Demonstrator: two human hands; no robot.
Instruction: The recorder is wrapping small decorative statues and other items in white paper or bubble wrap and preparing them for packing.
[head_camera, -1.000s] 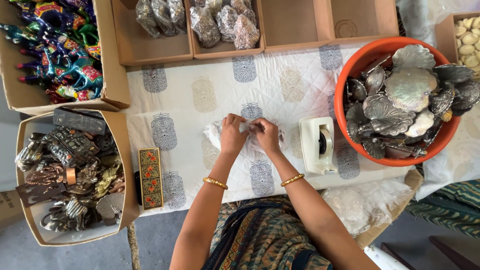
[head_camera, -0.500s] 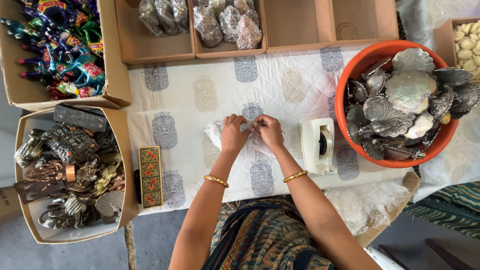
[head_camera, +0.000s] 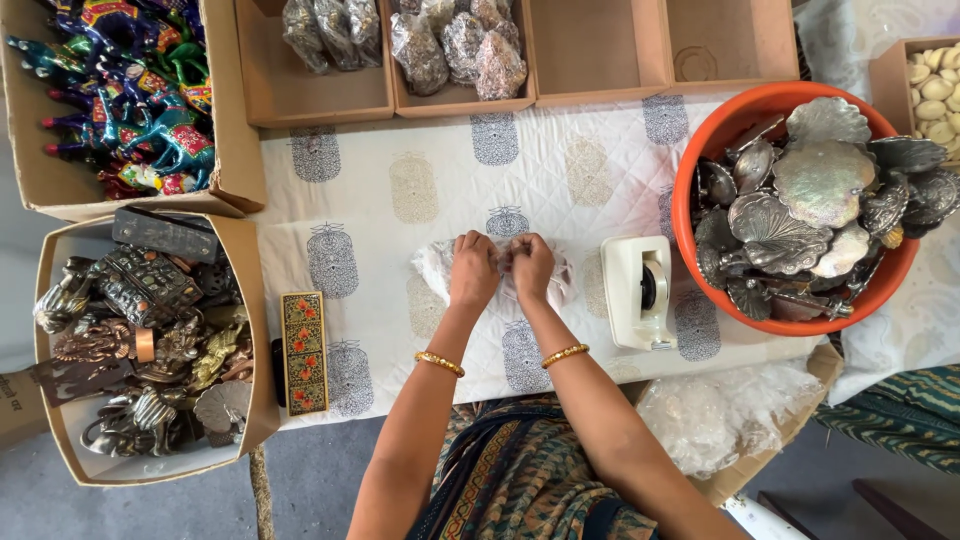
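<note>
- Landmark: the tape dispenser, white, standing on the printed cloth of the table.
- Far left of the dispenser, off the table edge, an open box of metal figurines; above it a box of painted animals.
- Between that box and the dispenser, a narrow painted case lies lengthwise on the cloth.
- Left hand: closed, fingers pinching the top of a clear-wrapped bundle just left of the dispenser.
- Right hand: also closed on the same bundle, knuckles touching the left hand, nearer the dispenser.
- What changed: half a second and a second ago both hands were pinched on the same bundle at the same place; the knuckles have only drawn a little tighter together, and nothing else has shifted. My reading is that the wrap is being gathered or folded shut and is not yet sealed.
- The bundle lies flat on the cloth, its wrap spreading out on both sides of the hands, close to the dispenser but apart from it.
- Above the dispenser, cardboard trays with wrapped lumps.
- Right of the dispenser, touching or nearly so, an orange tub heaped with silvery shell-shaped dishes.
- Below the tub, loose clear bags.
</note>
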